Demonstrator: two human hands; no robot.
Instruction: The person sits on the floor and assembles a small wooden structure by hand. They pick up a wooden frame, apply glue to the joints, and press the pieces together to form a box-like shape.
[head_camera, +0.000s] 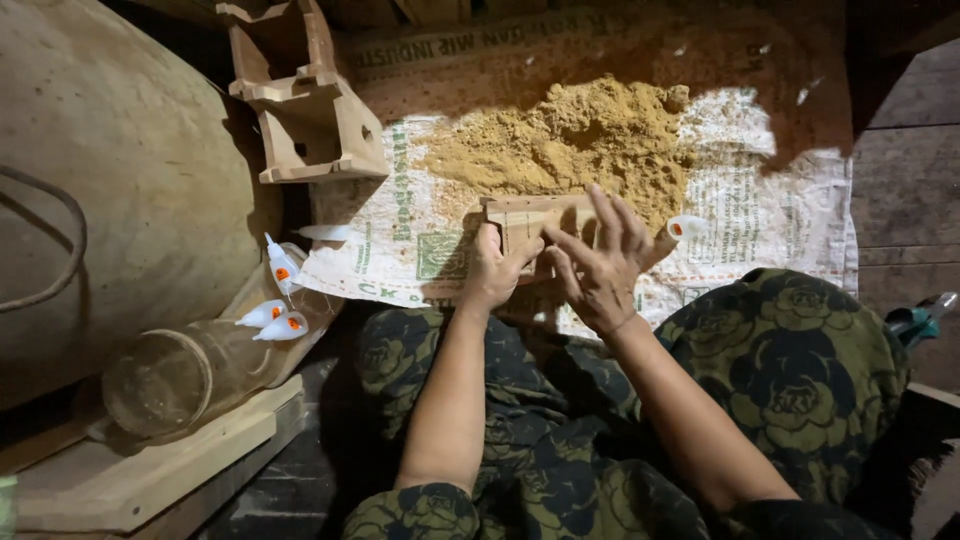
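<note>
Head view: left hand (492, 272) curled, fingers closed around the near edge of a small pale wooden block (527, 215), flat and rectangular, raw grain. Right hand (600, 262) fingers spread loosely, resting flat over the block's right side. Block sits on a woven printed plastic sack (760, 215) at the foot of a coarse, crumbly tan sawdust pile (570, 140). Small white glue bottle (685, 227) just beside right hand. Three more glue bottles (275, 300) on a clear glass jar (185, 375) lying sideways. Unfinished wooden frame piece (305, 100) upper left. Dark floral cloth (790, 380) over the knees.
</note>
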